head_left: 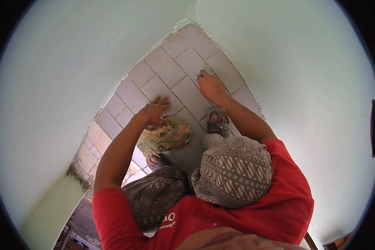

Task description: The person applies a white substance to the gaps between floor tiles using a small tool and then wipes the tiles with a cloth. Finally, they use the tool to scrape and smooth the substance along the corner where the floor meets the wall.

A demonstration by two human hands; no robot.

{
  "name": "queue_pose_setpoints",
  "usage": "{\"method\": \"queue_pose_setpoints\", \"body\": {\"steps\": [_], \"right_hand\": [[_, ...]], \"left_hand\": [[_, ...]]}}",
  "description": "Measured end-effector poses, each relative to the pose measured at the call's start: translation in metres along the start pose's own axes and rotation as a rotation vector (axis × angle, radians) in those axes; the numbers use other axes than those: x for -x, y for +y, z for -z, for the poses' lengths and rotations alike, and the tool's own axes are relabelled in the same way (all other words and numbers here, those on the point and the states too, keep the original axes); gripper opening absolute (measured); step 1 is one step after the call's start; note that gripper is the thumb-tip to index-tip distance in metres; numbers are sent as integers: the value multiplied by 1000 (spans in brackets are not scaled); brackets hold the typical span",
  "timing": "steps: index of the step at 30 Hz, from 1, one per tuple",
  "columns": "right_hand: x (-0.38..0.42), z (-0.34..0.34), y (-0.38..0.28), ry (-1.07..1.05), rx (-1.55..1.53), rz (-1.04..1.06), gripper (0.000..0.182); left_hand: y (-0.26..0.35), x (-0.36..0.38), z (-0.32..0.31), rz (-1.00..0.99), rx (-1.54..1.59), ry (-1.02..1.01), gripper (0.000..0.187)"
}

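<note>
My left hand [155,111] rests with its fingers spread toward the floor tiles [157,87], just above a crumpled yellow printed bag [164,136]. Whether its palm touches the bag is hidden. Farther forward, my right hand [211,86] is closed, its fingertips down at a joint between two tiles. A small dark spot shows at those fingertips; what they hold, if anything, is too small to make out. Pale smears mark the fingers of both hands.
Pale green walls [96,46] meet at the far corner, with rough white edging along the floor. My sandalled feet, one in a grey sandal [218,121], stand near the bag. A broken wall edge [80,175] is at the lower left, beside a brighter tiled area.
</note>
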State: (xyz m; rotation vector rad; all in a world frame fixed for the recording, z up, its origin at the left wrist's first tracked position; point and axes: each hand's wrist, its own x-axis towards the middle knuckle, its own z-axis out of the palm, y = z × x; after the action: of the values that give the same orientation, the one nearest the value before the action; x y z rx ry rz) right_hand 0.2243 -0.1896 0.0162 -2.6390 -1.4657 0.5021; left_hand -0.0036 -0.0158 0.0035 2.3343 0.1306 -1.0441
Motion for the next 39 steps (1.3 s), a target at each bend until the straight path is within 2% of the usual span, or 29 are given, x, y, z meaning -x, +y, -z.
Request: {"method": "queue_pose_setpoints", "body": {"steps": [2,4,7,9,12,16,18,23,26,28,29,31,33,35,39], "right_hand": [[1,2,2,-18,-11,-16,25],[0,3,5,-67,-26,-40,25],[-29,8,9,11,52,48,25],[-22,8,9,-64,62,30,24],[15,-9,14,32,-25,3,21],[-25,2,20,88,15,55,21],[-45,13,16,-61,91,86,20],[45,-19,11,-74,19,9,25],[64,-32,24,-39,-19,-8,26],[66,-22,30,-76,-115,-34,26],[65,-13,33,-94,-204,-41,26],[87,-17,43,-52,-240,-114,26],[118,-14,56,-22,-265,-187,26],[153,-6,69,-102,-263,-315,28],[219,-5,95,11,-277,-424,30]], "left_hand": [[-2,-5,-3,-2,16,-46,111],[1,-7,-10,0,-6,13,109],[-3,-6,-13,-44,-14,46,108],[5,-1,-9,-14,-19,11,107],[4,5,-10,15,3,-11,109],[5,1,-12,-13,33,3,113],[8,7,-12,-3,8,-17,115],[7,8,-11,36,-78,-46,118],[13,10,-11,36,-70,-33,119],[12,8,-9,32,-143,148,119],[13,1,-2,10,-160,141,119],[15,-20,19,80,-75,313,120],[21,-52,38,77,-99,328,119],[30,-89,50,79,-83,403,119],[91,-136,55,121,-200,419,114]]}}
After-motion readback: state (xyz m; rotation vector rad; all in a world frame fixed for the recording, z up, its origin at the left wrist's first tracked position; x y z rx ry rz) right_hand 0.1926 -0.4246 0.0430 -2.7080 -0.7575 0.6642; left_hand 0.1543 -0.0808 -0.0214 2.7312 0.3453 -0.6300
